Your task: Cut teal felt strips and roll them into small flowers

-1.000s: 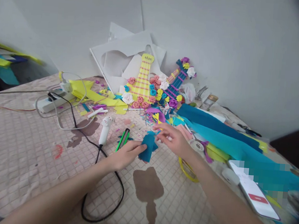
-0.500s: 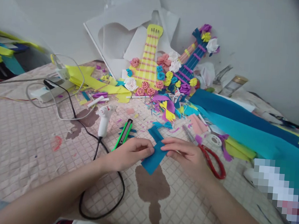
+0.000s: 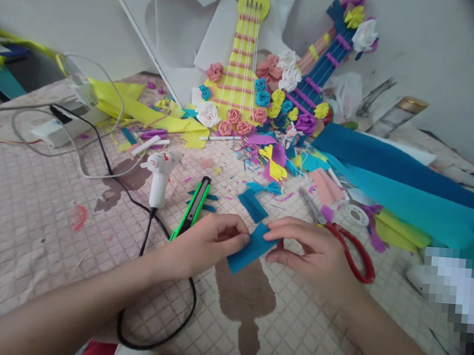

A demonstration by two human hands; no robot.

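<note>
A small blue piece of crepe paper (image 3: 249, 253) is held between my two hands above the table. My left hand (image 3: 211, 241) pinches its left edge between thumb and fingers. At its upper right corner, my right hand (image 3: 309, 251) grips it with the fingertips. Just beyond the paper lies another blue strip (image 3: 253, 205) on the cloth. A green utility knife (image 3: 193, 207) rests beside my left hand, partly covered by it. Red-handled scissors (image 3: 350, 246) lie past my right hand, their handles partly behind it.
A white glue gun (image 3: 161, 180) stands at left, its black cable (image 3: 194, 305) looping near my left forearm. At the back are a yellow paper guitar (image 3: 241, 74) and a blue one (image 3: 321, 77) with paper flowers. Blue crepe sheets (image 3: 401, 174) spread at right; a power strip (image 3: 56, 130) sits far left.
The blue piece has turned flatter, and now shows apart from the strip behind it. My right hand has shifted slightly right. The camera view has tilted down.
</note>
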